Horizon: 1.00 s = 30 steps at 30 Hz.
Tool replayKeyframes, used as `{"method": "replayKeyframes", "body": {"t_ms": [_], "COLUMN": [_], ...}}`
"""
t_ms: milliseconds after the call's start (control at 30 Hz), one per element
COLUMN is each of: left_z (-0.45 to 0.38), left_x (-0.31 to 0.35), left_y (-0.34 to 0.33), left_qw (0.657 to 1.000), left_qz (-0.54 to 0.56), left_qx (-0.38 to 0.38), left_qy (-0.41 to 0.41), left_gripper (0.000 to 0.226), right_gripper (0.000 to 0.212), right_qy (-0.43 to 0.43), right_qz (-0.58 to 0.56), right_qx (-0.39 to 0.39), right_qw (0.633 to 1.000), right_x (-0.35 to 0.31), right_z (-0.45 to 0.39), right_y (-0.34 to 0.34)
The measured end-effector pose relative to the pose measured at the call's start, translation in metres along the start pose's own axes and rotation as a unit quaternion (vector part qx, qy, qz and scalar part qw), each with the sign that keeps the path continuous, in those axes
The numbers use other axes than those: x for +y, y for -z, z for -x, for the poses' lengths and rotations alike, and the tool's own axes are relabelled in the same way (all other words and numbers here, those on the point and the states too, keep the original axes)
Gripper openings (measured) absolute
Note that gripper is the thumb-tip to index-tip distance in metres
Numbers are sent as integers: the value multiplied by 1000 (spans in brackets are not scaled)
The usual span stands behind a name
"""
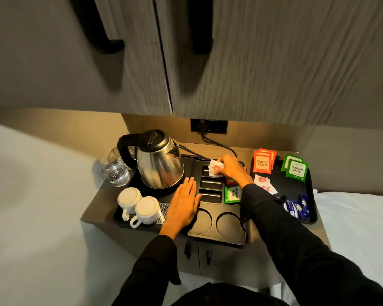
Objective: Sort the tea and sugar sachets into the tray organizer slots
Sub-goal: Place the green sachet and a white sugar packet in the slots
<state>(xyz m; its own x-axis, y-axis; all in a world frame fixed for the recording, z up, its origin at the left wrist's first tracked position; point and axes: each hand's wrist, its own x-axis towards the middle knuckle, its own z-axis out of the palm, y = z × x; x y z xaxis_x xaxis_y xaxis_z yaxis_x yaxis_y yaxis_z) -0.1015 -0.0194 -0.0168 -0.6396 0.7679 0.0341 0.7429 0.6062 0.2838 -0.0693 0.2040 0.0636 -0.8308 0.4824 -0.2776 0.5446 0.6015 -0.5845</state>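
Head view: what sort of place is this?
Likely a hotel room's tea station: an electric kettle on a tray organizer, portioned tea sachets on a side tray, and white bedding alongside.

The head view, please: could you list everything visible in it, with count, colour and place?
kettle: one, steel with black lid, on organizer tray's back left
organizer tray: one, black, on the cabinet top
glasses: two, clear, left of kettle
cups: two, white, upside down, front left
Classic Assam sachets: about three, orange, on the side tray
Premium Green sachets: two, green, side tray's far right
Premium Green sachet: one, green, in organizer
white sachets: a few, side tray
blue sachets: several, side tray's front
side tray: one, black, right
left hand: flat on organizer
right hand: grip on white sachet, over back slot
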Motion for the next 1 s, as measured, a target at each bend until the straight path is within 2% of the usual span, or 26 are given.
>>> {"method": "replayKeyframes", "body": {"t_ms": [100, 167, 267, 400, 467, 567, 633, 800, 1000], "left_z": [-1, -1, 0, 1, 0, 1, 3, 4, 5], "left_x": [0, -1, -1, 0, -1, 1, 4, 5, 7], "left_y": [0, -1, -2, -2, -1, 0, 0, 5, 7], "left_qw": [1000, 1000, 1000, 1000, 1000, 1000, 1000, 1000, 1000], "left_qz": [1, -2, -3, -7, -15, -17, -14, -25, -11], "left_qx": [-3, -1, 2, 8, 8, 7, 5, -2, -5], "left_qy": [3, 2, -3, -7, -6, -9, -10, -9, -1], "left_gripper": [60, 60, 60, 59, 59, 59, 58, 59, 58], "right_gripper": [38, 43, 48, 29, 25, 19, 18, 47, 35], "right_qy": [21, 45, 64, 18, -36, -119, -143, -75, -52], "right_qz": [13, 73, 149, 11, -13, -1, 10, 80, 180], "right_qx": [-5, 8, 85, 173, 159, 91, 65, -12, 19], "right_qw": [1000, 996, 983, 985, 987, 989, 987, 994, 982], "right_x": [0, 0, 6, 43, 71, 112, 129, 125, 119], "right_z": [0, 2, 6, 23, 37, 61, 77, 97, 102], "right_y": [-4, -3, 4, 29, 42, 54, 52, 34, 31]}}
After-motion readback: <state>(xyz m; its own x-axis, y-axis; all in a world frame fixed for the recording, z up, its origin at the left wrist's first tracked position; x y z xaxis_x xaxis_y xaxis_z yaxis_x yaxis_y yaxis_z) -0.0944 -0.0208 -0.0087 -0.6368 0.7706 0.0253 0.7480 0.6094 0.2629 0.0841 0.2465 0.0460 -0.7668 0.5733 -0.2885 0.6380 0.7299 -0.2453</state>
